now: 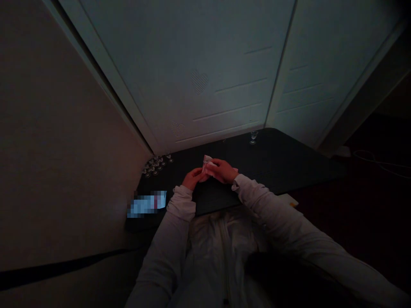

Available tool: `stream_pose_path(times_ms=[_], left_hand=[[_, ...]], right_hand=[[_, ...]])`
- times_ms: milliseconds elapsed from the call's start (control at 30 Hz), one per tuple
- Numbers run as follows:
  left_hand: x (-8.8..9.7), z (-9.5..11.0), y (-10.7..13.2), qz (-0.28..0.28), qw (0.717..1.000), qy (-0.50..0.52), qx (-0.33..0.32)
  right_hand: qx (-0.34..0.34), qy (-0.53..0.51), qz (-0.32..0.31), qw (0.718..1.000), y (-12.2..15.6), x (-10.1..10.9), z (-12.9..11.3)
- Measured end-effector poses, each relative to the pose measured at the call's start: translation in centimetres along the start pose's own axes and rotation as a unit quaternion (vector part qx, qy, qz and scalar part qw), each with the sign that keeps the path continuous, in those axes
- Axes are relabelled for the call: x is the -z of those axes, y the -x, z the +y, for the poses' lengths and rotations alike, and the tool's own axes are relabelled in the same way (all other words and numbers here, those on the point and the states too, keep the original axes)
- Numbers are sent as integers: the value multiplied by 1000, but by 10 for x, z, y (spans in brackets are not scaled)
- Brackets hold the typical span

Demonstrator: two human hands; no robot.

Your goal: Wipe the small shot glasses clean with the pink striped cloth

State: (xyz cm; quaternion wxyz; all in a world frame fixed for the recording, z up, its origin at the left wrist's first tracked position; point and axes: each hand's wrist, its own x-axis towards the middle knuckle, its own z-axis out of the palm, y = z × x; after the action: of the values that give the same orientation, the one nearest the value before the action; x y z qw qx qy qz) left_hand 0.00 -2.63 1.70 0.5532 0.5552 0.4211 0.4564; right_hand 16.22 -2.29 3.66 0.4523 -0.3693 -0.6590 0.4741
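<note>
Two sleeves (282,216), two hands (225,172) on one cloth (206,160)

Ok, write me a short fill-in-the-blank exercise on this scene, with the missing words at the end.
The left hand and right hand hold a crumpled ____ cloth.
Many small clear glasses cluster at the far ____ corner of the flat black table.
One clear, stemmed glass stands alone to the ____ of both hands.
The pale panel beyond the table bears two ridged shapes, each a ____.
Missing words: pink; left; right; heart.
</note>
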Motion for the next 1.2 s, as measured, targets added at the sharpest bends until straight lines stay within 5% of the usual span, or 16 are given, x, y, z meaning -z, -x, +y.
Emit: stream_pose_path(times_ms=[467, 733, 1000, 1200], left_hand=[[1, -4, -2, 65, 997, -36, -10], [2, 5, 0, 152, 977, -125, -80], [-2, 7, 6, 103, 968, -190, -128], [-1, 0, 5, 99, 958, -231, -139]], right_hand=[[-28, 2, 23, 999, -4, 1, 4], [-28, -6, 47, 998, -5, 2, 8], [-34, -17, 63, 997, -6, 4, 7], [-42, -67, 8, 997, -7, 3, 9]])
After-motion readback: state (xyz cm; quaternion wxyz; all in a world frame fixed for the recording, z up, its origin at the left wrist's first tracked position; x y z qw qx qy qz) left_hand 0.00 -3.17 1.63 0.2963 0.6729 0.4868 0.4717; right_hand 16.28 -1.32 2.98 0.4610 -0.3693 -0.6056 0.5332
